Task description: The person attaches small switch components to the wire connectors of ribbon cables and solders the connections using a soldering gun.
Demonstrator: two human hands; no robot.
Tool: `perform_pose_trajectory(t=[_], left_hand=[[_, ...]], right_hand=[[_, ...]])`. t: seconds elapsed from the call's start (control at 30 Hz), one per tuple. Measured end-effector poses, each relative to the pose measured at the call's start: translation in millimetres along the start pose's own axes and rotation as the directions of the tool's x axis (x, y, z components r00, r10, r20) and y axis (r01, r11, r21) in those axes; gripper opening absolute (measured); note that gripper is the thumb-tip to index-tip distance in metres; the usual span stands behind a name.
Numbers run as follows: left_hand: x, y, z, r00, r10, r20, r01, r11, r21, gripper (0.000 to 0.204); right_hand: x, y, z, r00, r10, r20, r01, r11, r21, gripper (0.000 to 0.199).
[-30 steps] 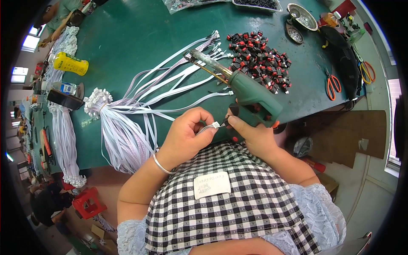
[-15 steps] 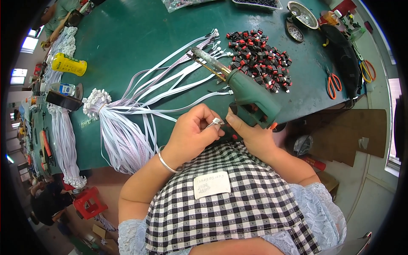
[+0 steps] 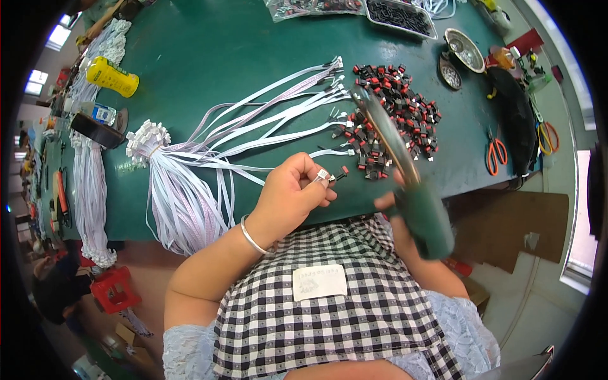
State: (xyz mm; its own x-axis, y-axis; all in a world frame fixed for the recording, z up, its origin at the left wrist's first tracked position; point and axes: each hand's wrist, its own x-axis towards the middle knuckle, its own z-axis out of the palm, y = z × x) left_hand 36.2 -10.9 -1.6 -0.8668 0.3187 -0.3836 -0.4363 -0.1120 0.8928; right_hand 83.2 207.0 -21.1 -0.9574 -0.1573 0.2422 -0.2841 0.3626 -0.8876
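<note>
My left hand point(image 3: 292, 190) is closed in a pinch on a small white connector point(image 3: 322, 175) with short wire ends. Just beyond its fingertips is a small red-and-black part point(image 3: 344, 172), seemingly at the wire ends. To the right, my right hand point(image 3: 396, 212) grips a green soldering gun point(image 3: 423, 218), smeared by motion and partly hiding that hand. The gun's long metal barrel point(image 3: 386, 126) points up and away over the right side of a pile of red-and-black parts point(image 3: 405, 107). Left of my left hand lies a tied bundle of flat white cables point(image 3: 183, 196), several ends fanned toward the pile.
On the green table point(image 3: 209, 44) stand a yellow bottle point(image 3: 113, 76) and a dark phone-like object point(image 3: 97, 131). A tray of black pieces point(image 3: 399, 19) and a metal bowl point(image 3: 464, 49) sit far right. Orange-handled scissors point(image 3: 496, 155) lie near the right edge.
The soldering gun has moved right and down, away from my left hand, its barrel now steeper. The red-and-black part at my left fingertips has come into sight. The whole view has shifted slightly.
</note>
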Motion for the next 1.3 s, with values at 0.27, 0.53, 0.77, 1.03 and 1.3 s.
perform_pose_trajectory(t=[0.27,0.53,0.77,1.03,1.3], left_hand=[[6.1,-4.7,5.0,0.987,0.14,-0.077,-0.136,0.989,0.051,0.007],[7.9,-4.1,8.0,0.974,0.203,-0.101,-0.187,0.971,0.149,0.007],[8.9,-6.9,7.4,0.96,0.258,-0.107,-0.235,0.954,0.189,0.008],[12.5,-9.9,5.4,0.965,0.236,-0.117,-0.2,0.945,0.258,0.009],[10.0,-5.8,4.2,0.976,0.201,-0.08,-0.171,0.944,0.283,0.007]], right_hand=[[-84.7,35.3,-13.5,0.981,0.196,-0.001,-0.189,0.946,0.263,0.038],[-84.5,35.1,-11.8,0.954,0.291,0.068,-0.298,0.929,0.219,0.034],[-81.0,40.2,-12.0,0.991,0.049,0.121,-0.056,0.997,0.053,0.037],[-65.7,14.8,-17.9,0.91,0.334,0.247,-0.344,0.939,-0.004,0.025],[-53.7,6.9,-11.3,0.835,0.533,0.137,-0.534,0.726,0.432,0.028]])
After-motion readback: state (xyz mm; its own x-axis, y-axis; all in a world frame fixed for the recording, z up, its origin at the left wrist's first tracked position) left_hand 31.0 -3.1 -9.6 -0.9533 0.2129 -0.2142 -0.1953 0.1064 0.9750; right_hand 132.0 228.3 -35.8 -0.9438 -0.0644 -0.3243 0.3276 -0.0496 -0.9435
